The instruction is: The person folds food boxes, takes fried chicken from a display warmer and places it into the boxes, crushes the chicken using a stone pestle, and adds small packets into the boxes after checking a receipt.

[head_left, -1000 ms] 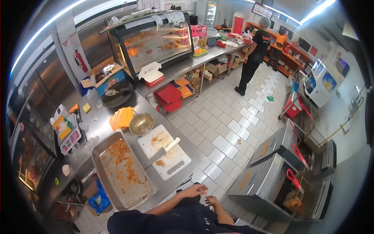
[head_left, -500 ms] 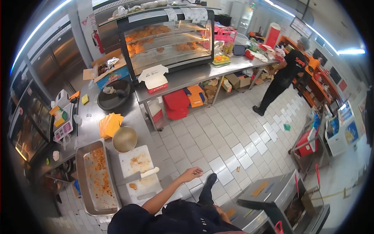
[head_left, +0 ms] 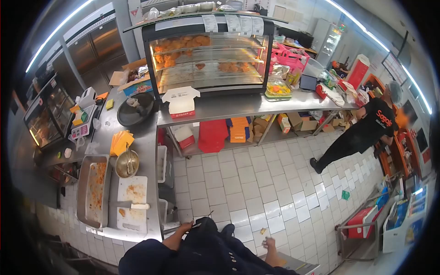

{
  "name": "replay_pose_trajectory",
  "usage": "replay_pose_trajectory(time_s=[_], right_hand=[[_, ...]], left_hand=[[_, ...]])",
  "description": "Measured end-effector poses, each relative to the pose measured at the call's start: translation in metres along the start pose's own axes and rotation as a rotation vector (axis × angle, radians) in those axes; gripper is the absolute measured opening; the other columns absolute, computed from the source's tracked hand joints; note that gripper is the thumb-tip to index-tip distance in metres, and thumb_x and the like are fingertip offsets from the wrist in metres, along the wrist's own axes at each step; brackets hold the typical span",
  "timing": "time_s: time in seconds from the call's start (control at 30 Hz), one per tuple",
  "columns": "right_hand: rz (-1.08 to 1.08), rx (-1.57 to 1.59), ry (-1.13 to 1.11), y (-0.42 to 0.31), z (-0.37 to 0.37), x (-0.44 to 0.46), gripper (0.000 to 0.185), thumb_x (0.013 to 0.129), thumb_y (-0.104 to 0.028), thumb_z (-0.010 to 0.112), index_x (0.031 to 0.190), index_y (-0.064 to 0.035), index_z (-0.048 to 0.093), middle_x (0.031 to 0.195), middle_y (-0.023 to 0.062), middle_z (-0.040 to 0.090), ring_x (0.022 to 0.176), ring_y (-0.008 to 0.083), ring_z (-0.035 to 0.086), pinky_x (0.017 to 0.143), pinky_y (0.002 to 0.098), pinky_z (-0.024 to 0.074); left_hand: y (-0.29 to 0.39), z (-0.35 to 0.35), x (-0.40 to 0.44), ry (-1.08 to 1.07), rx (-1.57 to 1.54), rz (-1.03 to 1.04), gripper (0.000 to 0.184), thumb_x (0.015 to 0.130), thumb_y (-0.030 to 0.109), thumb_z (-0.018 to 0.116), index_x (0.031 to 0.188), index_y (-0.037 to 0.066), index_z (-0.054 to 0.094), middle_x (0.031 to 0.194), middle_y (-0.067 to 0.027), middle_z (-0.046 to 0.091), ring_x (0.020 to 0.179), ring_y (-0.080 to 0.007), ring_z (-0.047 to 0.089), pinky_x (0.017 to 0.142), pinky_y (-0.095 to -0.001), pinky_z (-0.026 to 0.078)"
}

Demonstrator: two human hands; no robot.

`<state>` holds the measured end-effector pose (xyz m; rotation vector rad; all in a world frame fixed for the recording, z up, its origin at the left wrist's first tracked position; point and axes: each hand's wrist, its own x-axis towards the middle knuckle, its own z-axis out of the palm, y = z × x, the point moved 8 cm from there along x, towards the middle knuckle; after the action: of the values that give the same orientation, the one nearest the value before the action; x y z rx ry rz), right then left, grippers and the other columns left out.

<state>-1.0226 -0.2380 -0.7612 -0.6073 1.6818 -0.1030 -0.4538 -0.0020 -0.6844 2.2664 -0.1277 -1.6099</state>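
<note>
From my end of the link, a lit cabinet (head_left: 229, 87) stands beyond both sets of fingers, fried pieces (head_left: 192, 42) on display inside, probably for warmth. Left of my left fingers, the surface (head_left: 146, 153) carries a tray (head_left: 103, 201) of orange crumbs (head_left: 97, 176), a bowl (head_left: 121, 167) with a utensil (head_left: 131, 161) standing in it and, nearest, a board (head_left: 139, 215) under a knife (head_left: 136, 206), handle towards those fingers, presumably for easy reach. My left hand (head_left: 184, 228) is half-curled, its hold impossible to tell, while my right hand (head_left: 269, 244) has loosely parted fingers, seemingly empty.
</note>
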Motion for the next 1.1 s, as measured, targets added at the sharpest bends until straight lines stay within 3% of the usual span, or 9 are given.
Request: replay_pose_trajectory(time_s=[0.17,0.3,0.5,0.63,0.7,0.77,0.8,0.9,1.1], right_hand=[[-0.343,-0.043,0.008,-0.219,0.05,0.0,0.037,0.098,-0.031,0.059,0.125,-0.006,0.054,0.103,0.0154,0.071,0.084,0.0266,0.072,0.065,0.0407,0.0564],[-0.427,-0.138,-0.152,-0.317,0.131,0.008,0.039,0.098,-0.033,0.061,0.125,-0.0069,0.054,0.103,0.0143,0.072,0.087,0.0257,0.072,0.068,0.0399,0.0565],[-0.357,-0.413,-0.266,-0.346,0.241,0.016,0.04,0.094,-0.037,0.066,0.119,-0.0069,0.064,0.098,0.0131,0.073,0.091,0.0242,0.072,0.071,0.0371,0.0566],[-0.726,-0.857,-0.184,-0.353,0.277,0.052,0.041,0.089,-0.039,0.072,0.108,-0.0025,0.073,0.101,0.0158,0.074,0.098,0.0252,0.07,0.085,0.0365,0.0563],[-0.659,-0.975,-0.201,-0.36,0.278,0.052,0.049,0.089,-0.039,0.073,0.118,-0.0004,0.069,0.109,0.0167,0.073,0.104,0.0272,0.069,0.09,0.0384,0.0551],[-0.685,-0.703,-0.371,-0.363,0.283,0.063,0.059,0.087,-0.043,0.074,0.127,-0.0008,0.064,0.114,0.0186,0.071,0.109,0.0281,0.067,0.091,0.0381,0.0549],[-0.529,-0.635,-0.475,-0.396,0.286,0.006,0.074,0.087,-0.046,0.073,0.14,0.0012,0.051,0.125,0.0215,0.066,0.112,0.0316,0.066,0.093,0.0378,0.0541],[-0.14,-0.717,-0.243,-0.412,0.269,-0.017,0.088,0.089,-0.054,0.068,0.149,0.0033,0.036,0.136,0.0252,0.056,0.12,0.0323,0.06,0.098,0.043,0.0512],[-0.004,-0.696,-0.782,-0.39,0.283,0.037,0.065,0.097,-0.05,0.057,0.14,-0.0024,0.051,0.127,0.0158,0.064,0.116,0.0286,0.062,0.094,0.0444,0.0523]], left_hand=[[-0.038,0.027,0.037,-0.107,-0.256,0.051,0.085,0.09,0.08,0.039,0.133,0.01,0.061,0.133,-0.0177,0.06,0.115,-0.0382,0.06,0.094,-0.0553,0.048],[0.011,0.03,0.03,-0.202,-0.608,-0.076,0.086,0.09,0.08,0.04,0.133,0.008,0.062,0.132,-0.0177,0.062,0.115,-0.0377,0.061,0.095,-0.0547,0.048],[0.12,0.004,0.058,-0.418,-0.907,-0.107,0.087,0.09,0.08,0.041,0.131,0.006,0.062,0.129,-0.0176,0.063,0.115,-0.0369,0.061,0.096,-0.0537,0.048],[0.2,-0.049,0.133,-0.272,-0.522,0.022,0.086,0.09,0.078,0.044,0.128,0.003,0.064,0.126,-0.019,0.065,0.114,-0.0368,0.062,0.098,-0.0514,0.048],[0.226,-0.079,0.161,-0.076,0.026,0.191,0.08,0.09,0.072,0.049,0.12,-0.001,0.067,0.119,-0.0222,0.067,0.11,-0.037,0.064,0.097,-0.0474,0.049],[0.269,-0.111,0.197,0.152,0.403,0.445,0.071,0.089,0.063,0.056,0.112,-0.003,0.068,0.108,-0.0247,0.069,0.098,-0.0375,0.068,0.089,-0.0452,0.052],[0.292,-0.123,0.197,0.046,0.298,0.341,0.068,0.09,0.062,0.057,0.111,-0.002,0.068,0.103,-0.0188,0.072,0.09,-0.0327,0.07,0.08,-0.0454,0.054],[0.339,-0.149,0.214,0.032,-0.171,0.361,0.058,0.092,0.056,0.06,0.111,0.002,0.066,0.093,-0.0108,0.072,0.081,-0.0223,0.07,0.067,-0.039,0.055],[0.373,-0.139,0.223,0.027,-0.414,0.473,0.054,0.093,0.052,0.061,0.106,0.0,0.068,0.087,-0.009,0.071,0.073,-0.0194,0.065,0.062,-0.0364,0.054]])
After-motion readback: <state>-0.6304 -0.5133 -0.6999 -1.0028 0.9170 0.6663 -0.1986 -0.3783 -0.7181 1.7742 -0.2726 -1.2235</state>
